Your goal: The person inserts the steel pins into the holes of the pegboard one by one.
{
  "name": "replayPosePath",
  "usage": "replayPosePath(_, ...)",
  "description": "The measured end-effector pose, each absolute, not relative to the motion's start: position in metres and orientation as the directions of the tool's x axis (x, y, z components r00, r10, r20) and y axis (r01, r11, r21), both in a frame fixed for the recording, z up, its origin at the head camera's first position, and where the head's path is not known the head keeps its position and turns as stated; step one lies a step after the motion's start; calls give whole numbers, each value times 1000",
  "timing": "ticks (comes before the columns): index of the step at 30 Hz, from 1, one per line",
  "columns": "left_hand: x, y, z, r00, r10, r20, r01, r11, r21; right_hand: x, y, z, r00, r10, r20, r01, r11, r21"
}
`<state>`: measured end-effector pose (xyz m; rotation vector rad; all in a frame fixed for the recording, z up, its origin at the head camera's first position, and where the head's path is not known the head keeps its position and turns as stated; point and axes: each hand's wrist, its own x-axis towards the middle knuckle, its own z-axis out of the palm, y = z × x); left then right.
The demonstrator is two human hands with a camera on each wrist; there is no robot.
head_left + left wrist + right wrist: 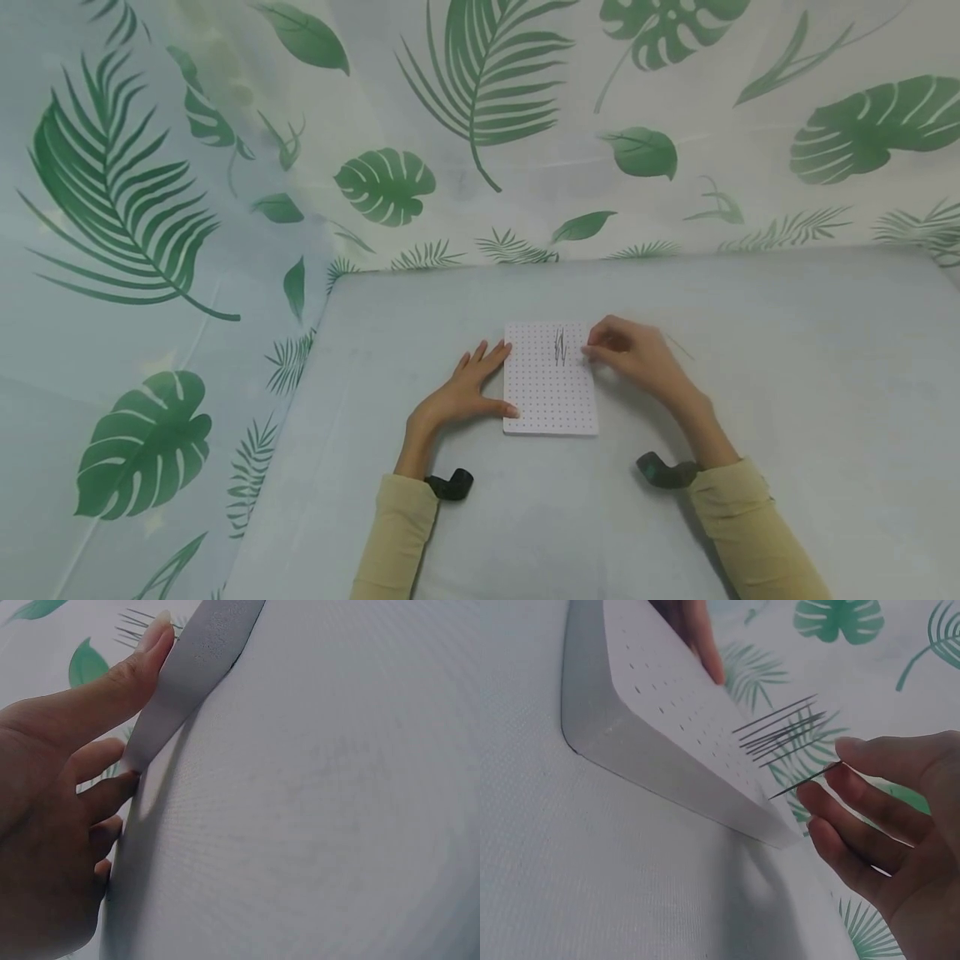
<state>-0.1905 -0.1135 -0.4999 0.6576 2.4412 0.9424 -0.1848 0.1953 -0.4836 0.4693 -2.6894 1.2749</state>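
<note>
A white board (547,400) with a grid of small holes lies flat on the table, its thick side facing the right wrist camera. Several thin dark pins (774,714) stand in a cluster in its upper right part. My left hand (467,392) is at the board's left edge, fingers straight and spread, with the thumb touching near the lower left corner. At the right edge, my right hand (633,354) pinches one more thin dark pin (806,780) between thumb and fingertips. The lower tip of that pin meets the board's surface close to the edge, though whether it sits in a hole I cannot tell.
The table (420,308) has a pale, fine-textured cover. A thin faint line (680,346) shows on it just right of my right hand. Behind and to the left hangs a curtain (525,167) printed with green leaves. Black cameras (667,472) are worn at both wrists.
</note>
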Motion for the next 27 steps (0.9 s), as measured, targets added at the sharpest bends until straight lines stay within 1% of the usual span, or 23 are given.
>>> replayPosePath(7, -190, -114, -500, -790, 572, -224, 269, 650, 711, -183, 188, -483, -933, -237, 272, -358, 508, -783)
replayPosePath(27, -190, -115, -502, -789, 575, -216, 274, 644, 714, -182, 170, -490, -925, -290, 245, -367, 516, -774)
